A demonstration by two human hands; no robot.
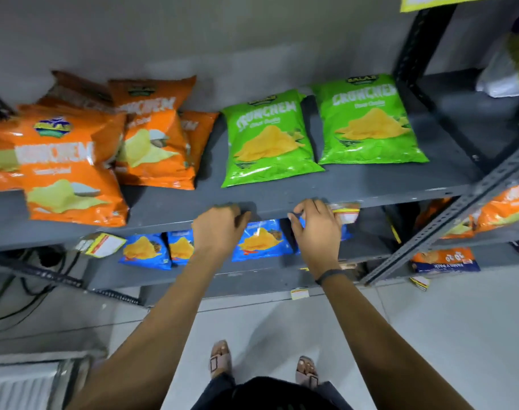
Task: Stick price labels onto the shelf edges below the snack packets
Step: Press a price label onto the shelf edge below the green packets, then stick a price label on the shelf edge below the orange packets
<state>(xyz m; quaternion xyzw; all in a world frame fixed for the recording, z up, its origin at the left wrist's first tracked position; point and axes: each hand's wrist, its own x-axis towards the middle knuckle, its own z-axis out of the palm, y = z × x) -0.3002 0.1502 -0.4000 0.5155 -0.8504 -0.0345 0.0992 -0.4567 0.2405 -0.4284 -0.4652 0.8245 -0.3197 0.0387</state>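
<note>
A grey metal shelf edge (169, 223) runs below orange snack packets (74, 170) and two green snack packets (270, 140). My right hand (317, 229) is at this edge below the green packets. Its fingers rest on a yellow, red and white price label (346, 213) that sticks out to its right. My left hand (219, 229) is just left of it, fingers curled against the same edge with nothing visible in them. Another price label (104, 245) hangs at an angle from the edge under the orange packets.
Blue snack packets (261, 241) lie on the shelf below, and orange packets (507, 208) fill the rack to the right. Small labels (299, 293) sit on lower edges. A slotted upright (447, 220) slants down at right. Cables (30, 294) lie on the floor at left.
</note>
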